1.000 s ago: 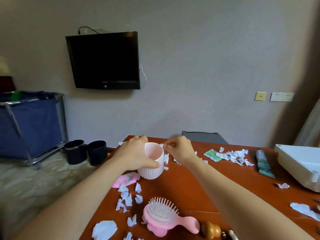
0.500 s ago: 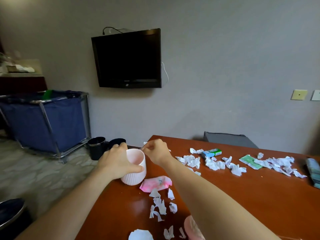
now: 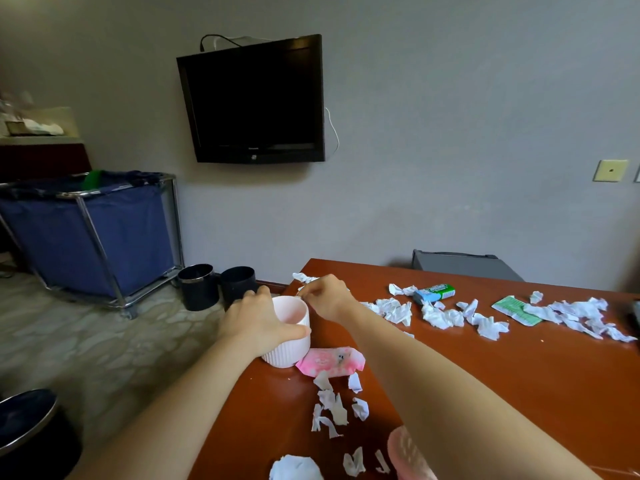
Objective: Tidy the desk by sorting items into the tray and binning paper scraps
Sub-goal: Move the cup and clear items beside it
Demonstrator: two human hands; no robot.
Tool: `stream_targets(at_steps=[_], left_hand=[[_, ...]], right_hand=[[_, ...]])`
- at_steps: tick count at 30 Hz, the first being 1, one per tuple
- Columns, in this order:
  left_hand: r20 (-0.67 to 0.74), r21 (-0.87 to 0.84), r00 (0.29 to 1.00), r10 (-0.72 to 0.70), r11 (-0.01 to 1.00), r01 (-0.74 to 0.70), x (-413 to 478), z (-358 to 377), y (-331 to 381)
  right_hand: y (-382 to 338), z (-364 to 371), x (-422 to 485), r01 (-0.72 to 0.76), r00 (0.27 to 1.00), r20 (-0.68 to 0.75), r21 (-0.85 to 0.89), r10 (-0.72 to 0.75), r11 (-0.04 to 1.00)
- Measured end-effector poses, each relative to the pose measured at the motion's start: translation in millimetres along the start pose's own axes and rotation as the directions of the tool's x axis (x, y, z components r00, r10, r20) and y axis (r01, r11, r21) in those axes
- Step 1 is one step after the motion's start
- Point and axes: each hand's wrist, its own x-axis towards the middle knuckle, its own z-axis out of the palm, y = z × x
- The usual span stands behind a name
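Note:
My left hand [image 3: 260, 322] is wrapped around a ribbed pink cup [image 3: 289, 344] that stands near the left edge of the red-brown desk [image 3: 519, 382]. My right hand [image 3: 327, 297] hovers at the cup's far rim with fingers pinched on a small white paper scrap [image 3: 300, 289]. More torn white scraps [image 3: 446, 317] lie across the desk's far side, and others [image 3: 334, 407] lie near me. A pink wipes packet [image 3: 330, 361] rests against the cup's base.
A blue-green gum box [image 3: 434, 293] and a green sachet [image 3: 516, 309] lie among the far scraps. A pink hairbrush [image 3: 407, 455] shows under my right arm. On the floor stand two black bins [image 3: 216, 286], a chrome-rimmed bin [image 3: 27, 431] at lower left and a blue laundry cart [image 3: 90, 233].
The view swung left, so the tray and hairbrush slid out of frame. My left hand kept hold of the cup while my right hand stayed pinched at its rim.

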Motion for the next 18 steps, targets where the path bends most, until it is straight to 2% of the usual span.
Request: stream_targets(at_steps=[5,8,13,18], left_hand=[[0.009,0.079,1.000,0.023,0.997,-0.024,-13,-3,11],[-0.055,0.123,0.994,0.091,0.989,-0.083,-28,-9,18],[-0.040,-0.022,0.946,0.322,0.946,-0.323,-59,-21,31],[0.067,-0.129,0.910,0.408,0.908,-0.398,-92,-21,40]], right_hand=[[1,-21,-10,-0.032,0.995,0.091,-0.082,0.039,0.996],[1,-41,-24,-0.011,0.991,0.129,-0.132,0.028,0.991],[-6,-82,-69,0.089,0.982,0.182,-0.252,-0.044,0.964],[-9,-110,-133,0.153,0.969,0.239,-0.351,-0.070,0.924]])
